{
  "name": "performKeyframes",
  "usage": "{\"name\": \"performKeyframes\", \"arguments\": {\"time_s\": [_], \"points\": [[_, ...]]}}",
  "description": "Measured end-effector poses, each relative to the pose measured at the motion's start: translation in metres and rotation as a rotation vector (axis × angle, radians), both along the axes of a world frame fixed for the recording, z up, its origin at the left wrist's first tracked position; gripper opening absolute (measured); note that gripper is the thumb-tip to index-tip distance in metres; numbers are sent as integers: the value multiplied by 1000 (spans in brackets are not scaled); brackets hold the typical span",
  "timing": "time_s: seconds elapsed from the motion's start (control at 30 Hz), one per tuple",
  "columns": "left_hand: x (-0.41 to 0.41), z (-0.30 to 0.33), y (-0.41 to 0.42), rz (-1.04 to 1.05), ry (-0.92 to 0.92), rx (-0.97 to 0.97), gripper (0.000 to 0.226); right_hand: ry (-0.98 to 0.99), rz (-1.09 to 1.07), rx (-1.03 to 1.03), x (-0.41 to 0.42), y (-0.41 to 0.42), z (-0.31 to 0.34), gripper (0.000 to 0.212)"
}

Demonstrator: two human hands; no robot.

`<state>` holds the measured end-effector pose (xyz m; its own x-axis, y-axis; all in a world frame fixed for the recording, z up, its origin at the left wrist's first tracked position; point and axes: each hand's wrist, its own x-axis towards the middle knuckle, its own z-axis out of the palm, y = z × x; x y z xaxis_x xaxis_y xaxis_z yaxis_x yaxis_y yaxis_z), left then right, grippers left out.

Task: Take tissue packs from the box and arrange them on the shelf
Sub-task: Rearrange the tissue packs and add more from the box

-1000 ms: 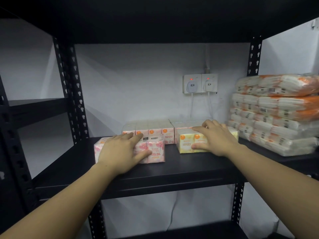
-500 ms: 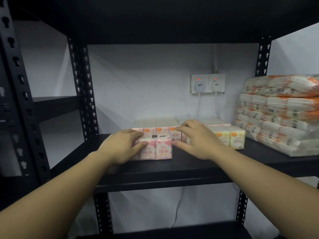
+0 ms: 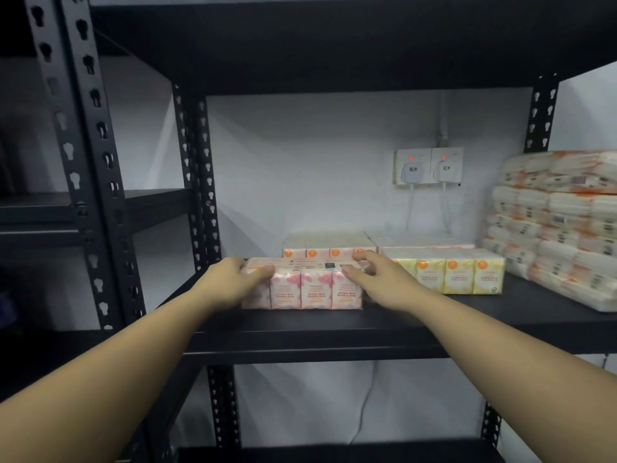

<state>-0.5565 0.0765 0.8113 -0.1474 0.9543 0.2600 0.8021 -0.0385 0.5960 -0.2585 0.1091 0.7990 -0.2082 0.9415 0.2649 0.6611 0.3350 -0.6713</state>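
Both hands' fingers grasp the pink tissue pack [image 3: 302, 285] on the black shelf [image 3: 334, 335] before a white wall [image 3: 300, 168].

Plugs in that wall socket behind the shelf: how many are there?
2. The left plug and the right plug sit side by side in the wall socket, each under a red light. None looks hidden.

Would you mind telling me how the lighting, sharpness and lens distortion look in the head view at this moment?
Head view: dim overall, the black shelf nearly swallows detail, while the white wall is evenly lit with soft upright shadows; the pink tissue pack held by the left hand and right hand is slightly soft, print barely legible; wide-angle bending tilts the left upright; no glare.
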Motion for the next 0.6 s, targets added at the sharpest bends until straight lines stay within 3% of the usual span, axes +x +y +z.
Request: {"name": "performKeyframes", "arguments": {"time_s": [0.13,0.3,0.4,0.6], "points": [[6,7,-2,31,-166,93,44,162,13,-40,5,1,-8,96],[19,38,-3,-43,-458,280,36,276,51,-97,-10,-10,-7,48],[20,56,0,-98,-505,226,31,289,57,-93,-15,-12,-7,39],[14,75,-9,-183,-471,230,26,556,93,-171,-13,-17,-3,37]]}}
